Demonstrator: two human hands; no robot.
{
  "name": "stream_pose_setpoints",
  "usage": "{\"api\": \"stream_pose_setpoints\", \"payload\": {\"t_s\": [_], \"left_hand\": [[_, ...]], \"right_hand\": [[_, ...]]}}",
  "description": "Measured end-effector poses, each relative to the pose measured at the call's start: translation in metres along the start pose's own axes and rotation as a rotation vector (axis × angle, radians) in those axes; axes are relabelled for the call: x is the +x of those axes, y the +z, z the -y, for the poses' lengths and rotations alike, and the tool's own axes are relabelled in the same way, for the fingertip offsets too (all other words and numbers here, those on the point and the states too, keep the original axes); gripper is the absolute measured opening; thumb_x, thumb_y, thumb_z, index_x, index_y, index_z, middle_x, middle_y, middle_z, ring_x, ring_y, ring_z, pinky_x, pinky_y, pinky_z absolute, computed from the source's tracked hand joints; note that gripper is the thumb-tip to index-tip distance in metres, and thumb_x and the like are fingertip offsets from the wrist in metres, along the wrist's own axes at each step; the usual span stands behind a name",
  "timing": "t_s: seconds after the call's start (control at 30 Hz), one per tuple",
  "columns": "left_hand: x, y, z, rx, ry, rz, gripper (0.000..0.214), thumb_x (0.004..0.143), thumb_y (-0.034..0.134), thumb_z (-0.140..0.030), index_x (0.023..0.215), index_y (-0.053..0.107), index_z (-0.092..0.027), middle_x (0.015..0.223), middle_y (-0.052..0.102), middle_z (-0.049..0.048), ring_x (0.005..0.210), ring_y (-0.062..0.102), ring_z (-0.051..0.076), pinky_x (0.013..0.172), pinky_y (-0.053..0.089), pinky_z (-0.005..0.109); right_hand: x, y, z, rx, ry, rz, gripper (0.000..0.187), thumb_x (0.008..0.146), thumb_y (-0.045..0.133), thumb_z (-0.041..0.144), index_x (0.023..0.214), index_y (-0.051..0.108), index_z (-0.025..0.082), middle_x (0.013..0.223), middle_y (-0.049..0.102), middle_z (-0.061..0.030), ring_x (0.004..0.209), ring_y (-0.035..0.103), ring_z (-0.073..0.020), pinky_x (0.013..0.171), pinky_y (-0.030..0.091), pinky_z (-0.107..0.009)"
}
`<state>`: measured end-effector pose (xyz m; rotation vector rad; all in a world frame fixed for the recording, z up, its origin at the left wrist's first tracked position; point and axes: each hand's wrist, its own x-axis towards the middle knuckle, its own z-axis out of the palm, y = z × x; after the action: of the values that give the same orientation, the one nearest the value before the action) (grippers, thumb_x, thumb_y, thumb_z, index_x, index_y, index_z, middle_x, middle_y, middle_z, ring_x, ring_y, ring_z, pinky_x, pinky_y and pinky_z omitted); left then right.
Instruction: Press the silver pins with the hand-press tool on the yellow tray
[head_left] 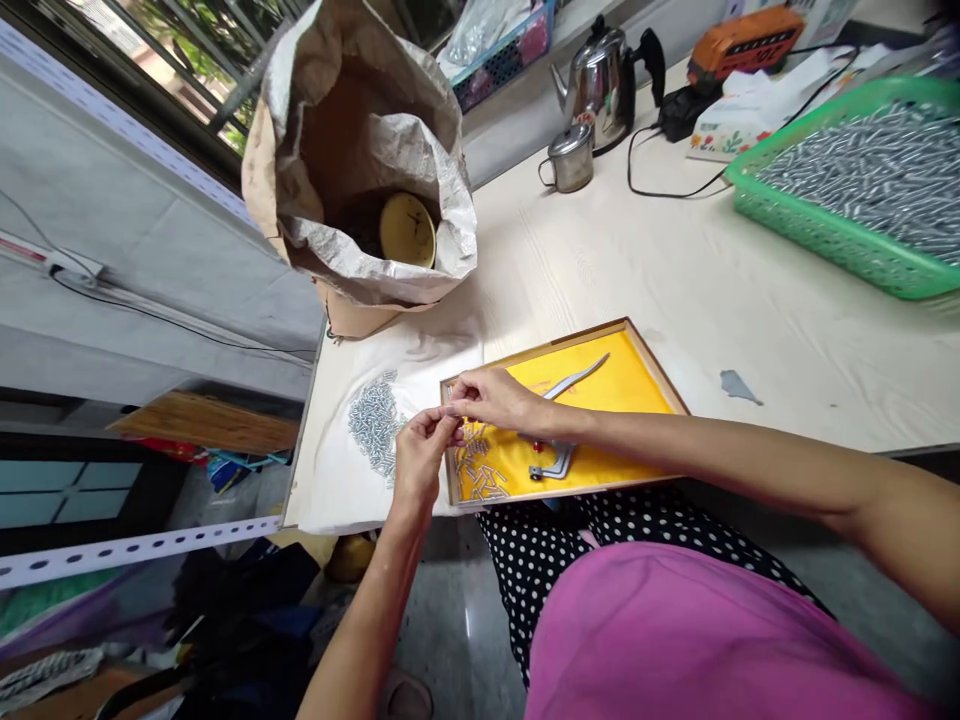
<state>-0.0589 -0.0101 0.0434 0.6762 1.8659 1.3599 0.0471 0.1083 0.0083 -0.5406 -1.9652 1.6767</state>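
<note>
My left hand (426, 445) and my right hand (495, 400) meet over the left edge of a shallow tray (645, 375) lined in yellow. Both sets of fingertips are pinched together, and whatever is between them is too small to make out. Under and beside them, small metal pins (484, 470) lie loose on the yellow lining. A hand tool with silver handles (577, 377) rests in the tray, partly covered by my right forearm. Left of my left hand, a heap of small metal pieces (373, 420) is spread on a white cloth (319, 490).
A large paper sack (360, 290) holding a yellow bowl (409, 230) stands at the table's back left. Behind are a metal cup (571, 160) and a kettle (600, 85). A green basket (832, 235) full of metal pins sits at right, near a grey scrap (740, 387).
</note>
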Motion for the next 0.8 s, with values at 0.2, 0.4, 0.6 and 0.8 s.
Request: {"api": "stream_pose_setpoints", "payload": {"t_s": [0.2, 0.4, 0.6, 0.8], "left_hand": [[-0.014, -0.007, -0.003, -0.065, -0.005, 0.028, 0.05, 0.048, 0.097, -0.042, 0.078, 0.069, -0.012, 0.067, 0.069, 0.0005, 0.055, 0.059, 0.009, 0.054, 0.051, 0.021], [-0.013, -0.008, 0.004, -0.172, -0.161, 0.102, 0.056, 0.037, 0.101, -0.044, 0.069, 0.069, -0.011, 0.057, 0.064, -0.0011, 0.049, 0.055, 0.006, 0.049, 0.05, 0.019], [-0.012, -0.022, 0.009, -0.255, -0.241, 0.037, 0.05, 0.044, 0.101, -0.036, 0.074, 0.07, -0.011, 0.065, 0.065, -0.0003, 0.055, 0.056, 0.006, 0.054, 0.054, 0.018], [-0.015, -0.075, -0.002, -0.123, 0.127, -0.417, 0.054, 0.047, 0.096, -0.044, 0.082, 0.069, -0.013, 0.069, 0.064, -0.0027, 0.058, 0.055, 0.007, 0.055, 0.05, 0.019]], "right_hand": [[0.0, 0.009, 0.0, 0.117, 0.017, 0.088, 0.015, 0.087, 0.066, 0.022, 0.074, 0.063, 0.015, 0.058, 0.059, 0.0034, 0.053, 0.054, -0.0089, 0.053, 0.04, -0.022], [-0.011, 0.005, 0.003, 0.238, 0.113, 0.148, 0.018, 0.089, 0.062, 0.02, 0.072, 0.061, 0.015, 0.058, 0.062, 0.0033, 0.052, 0.058, -0.0083, 0.053, 0.047, -0.02], [-0.01, 0.014, -0.001, 0.262, 0.227, 0.145, 0.021, 0.09, 0.06, 0.014, 0.07, 0.06, 0.015, 0.058, 0.061, 0.0032, 0.053, 0.059, -0.0087, 0.056, 0.052, -0.021], [0.027, 0.048, 0.03, -0.028, -0.027, 0.132, 0.006, 0.09, 0.065, 0.016, 0.092, 0.069, 0.013, 0.083, 0.072, -0.0042, 0.075, 0.065, -0.0132, 0.07, 0.048, -0.024]]}}
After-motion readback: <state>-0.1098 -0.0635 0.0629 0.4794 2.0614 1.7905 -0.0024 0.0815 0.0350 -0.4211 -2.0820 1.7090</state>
